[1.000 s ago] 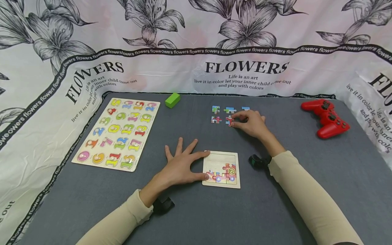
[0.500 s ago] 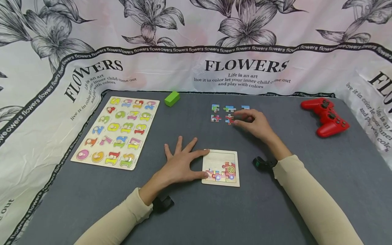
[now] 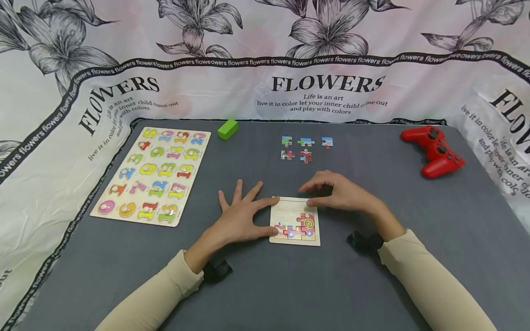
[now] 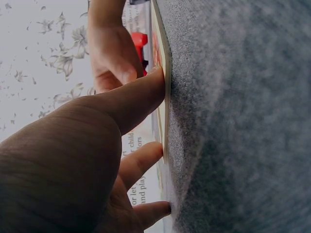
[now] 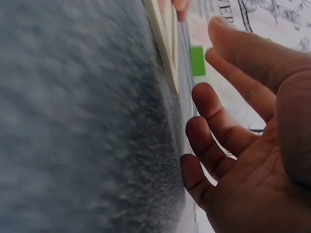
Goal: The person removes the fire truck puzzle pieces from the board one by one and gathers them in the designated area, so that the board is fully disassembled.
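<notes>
A square wooden puzzle tray [image 3: 295, 243] lies in the middle of the head view, with several joined red and pink pieces [image 3: 300, 228] along its bottom and lower right. My left hand [image 3: 240, 218] is spread wide, its thumb and index finger touching the left side of the tray at the lower and upper corners. Over the tray's upper right corner hovers my right hand [image 3: 341, 191]; its fingers bend loosely and nothing shows between them in the right wrist view. Beyond the hands, several loose jigsaw pieces [image 3: 306, 142] lie in two rows.
To the left is a number board [image 3: 151, 177] filled with coloured numerals. A green block [image 3: 227, 129] sits near the back edge of the grey table [image 3: 265, 294]. On the right lies a red game controller [image 3: 432, 151]. A flower-printed cloth [image 3: 232, 92] stands behind.
My right hand has left the loose pieces and come back toward me to the tray's upper right corner. The loose pieces stayed put. My left hand keeps its place on the tray.
</notes>
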Demonstrator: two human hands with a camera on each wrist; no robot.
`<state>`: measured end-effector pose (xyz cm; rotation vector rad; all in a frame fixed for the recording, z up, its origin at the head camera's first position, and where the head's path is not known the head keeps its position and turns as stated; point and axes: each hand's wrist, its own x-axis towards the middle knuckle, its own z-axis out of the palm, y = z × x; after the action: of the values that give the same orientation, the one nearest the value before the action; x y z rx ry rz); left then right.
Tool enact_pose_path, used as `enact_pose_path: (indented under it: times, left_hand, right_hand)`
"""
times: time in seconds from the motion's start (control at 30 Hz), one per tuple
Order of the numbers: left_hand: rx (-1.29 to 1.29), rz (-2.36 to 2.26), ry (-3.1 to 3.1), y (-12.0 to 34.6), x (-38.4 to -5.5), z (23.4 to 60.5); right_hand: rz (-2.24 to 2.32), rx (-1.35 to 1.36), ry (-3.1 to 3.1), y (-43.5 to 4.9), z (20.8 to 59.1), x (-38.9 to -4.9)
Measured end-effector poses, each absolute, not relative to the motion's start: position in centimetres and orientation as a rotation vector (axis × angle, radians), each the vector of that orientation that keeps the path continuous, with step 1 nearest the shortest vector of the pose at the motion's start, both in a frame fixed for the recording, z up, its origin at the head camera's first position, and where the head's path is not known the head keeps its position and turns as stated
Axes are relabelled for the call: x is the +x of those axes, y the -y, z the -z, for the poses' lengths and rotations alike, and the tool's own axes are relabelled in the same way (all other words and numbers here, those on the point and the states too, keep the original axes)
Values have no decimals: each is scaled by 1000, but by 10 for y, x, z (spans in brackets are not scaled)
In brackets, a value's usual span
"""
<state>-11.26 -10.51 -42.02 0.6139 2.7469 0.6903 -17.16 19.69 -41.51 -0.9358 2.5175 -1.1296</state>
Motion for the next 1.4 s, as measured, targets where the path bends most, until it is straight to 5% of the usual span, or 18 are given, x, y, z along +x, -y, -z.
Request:
enact_pose_path:
  times: [1.4]
  left_hand:
    - [607, -676, -2750, 104, -112, 421]
  right_hand:
    - [794, -1053, -2510, -192, 407, -142]
